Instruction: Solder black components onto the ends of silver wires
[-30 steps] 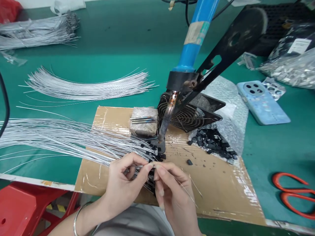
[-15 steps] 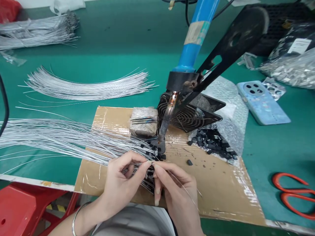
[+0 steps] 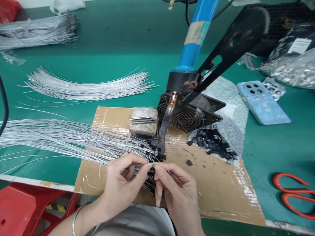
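Note:
Thumb and forefinger of my left hand (image 3: 125,178) pinch a thin grey wire (image 3: 189,193). My right hand (image 3: 176,188) pinches the same wire right beside them, the fingertips of both hands almost touching. The wire's loose part trails down to the right past my right hand. What lies between the fingertips is too small to make out. Under and behind my hands spreads a bundle of grey wires (image 3: 73,139) with small black pieces (image 3: 154,150) on their right ends. The metal tip of a blue-handled soldering iron (image 3: 163,129) points down just beyond my fingers.
A curved wire bundle (image 3: 86,87) lies further back. On the cardboard (image 3: 216,193) are a block with metal rods (image 3: 144,121), a black fan (image 3: 189,111) and loose black pieces (image 3: 214,144). A phone (image 3: 263,101) and red-handled scissors (image 3: 295,193) lie at the right.
Both hands stay almost in place, fingertips together. They have shifted very slightly downward; everything around them is still.

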{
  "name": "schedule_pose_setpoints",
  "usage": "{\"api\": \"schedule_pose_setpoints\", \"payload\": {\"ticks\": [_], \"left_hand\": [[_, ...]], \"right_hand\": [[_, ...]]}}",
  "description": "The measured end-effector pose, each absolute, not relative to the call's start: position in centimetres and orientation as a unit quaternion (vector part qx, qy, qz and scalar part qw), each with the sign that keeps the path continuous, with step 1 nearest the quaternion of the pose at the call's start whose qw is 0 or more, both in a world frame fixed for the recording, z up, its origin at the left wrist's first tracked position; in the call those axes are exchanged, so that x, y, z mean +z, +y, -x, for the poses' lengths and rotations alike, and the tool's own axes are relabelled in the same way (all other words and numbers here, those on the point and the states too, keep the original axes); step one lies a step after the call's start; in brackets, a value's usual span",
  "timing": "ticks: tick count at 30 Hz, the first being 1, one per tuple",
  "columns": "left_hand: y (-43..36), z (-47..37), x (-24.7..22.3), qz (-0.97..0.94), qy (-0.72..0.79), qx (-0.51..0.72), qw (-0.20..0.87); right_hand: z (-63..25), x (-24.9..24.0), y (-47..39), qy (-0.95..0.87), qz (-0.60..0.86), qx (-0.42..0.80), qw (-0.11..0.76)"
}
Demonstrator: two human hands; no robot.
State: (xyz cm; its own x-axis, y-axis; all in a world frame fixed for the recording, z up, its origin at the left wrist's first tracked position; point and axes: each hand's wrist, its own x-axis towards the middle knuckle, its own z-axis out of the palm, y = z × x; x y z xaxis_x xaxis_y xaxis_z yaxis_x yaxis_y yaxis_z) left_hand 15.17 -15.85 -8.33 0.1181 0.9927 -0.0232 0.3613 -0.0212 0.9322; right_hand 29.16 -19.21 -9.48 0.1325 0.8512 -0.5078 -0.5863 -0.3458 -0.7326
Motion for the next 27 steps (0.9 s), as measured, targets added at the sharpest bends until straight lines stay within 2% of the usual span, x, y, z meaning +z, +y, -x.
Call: {"api": "schedule_pose_setpoints", "payload": {"ticks": [6, 18, 27], "left_hand": [[-15.8, -14.9, -8.2, -0.635, 0.539, 0.354, 0.425], [-16.0, -15.0, -8.3, -0.646, 0.542, 0.366, 0.393], [-16.4, -15.6, -8.5, -0.63, 0.557, 0.38, 0.385]], "right_hand": [[-30.2, -10.8, -19.1, -0.168, 0.439, 0.698, 0.54], [-30.1, -10.3, -19.3, -0.159, 0.464, 0.684, 0.541], [-28.9, -10.8, -19.5, -0.13, 0.441, 0.668, 0.585]]}}
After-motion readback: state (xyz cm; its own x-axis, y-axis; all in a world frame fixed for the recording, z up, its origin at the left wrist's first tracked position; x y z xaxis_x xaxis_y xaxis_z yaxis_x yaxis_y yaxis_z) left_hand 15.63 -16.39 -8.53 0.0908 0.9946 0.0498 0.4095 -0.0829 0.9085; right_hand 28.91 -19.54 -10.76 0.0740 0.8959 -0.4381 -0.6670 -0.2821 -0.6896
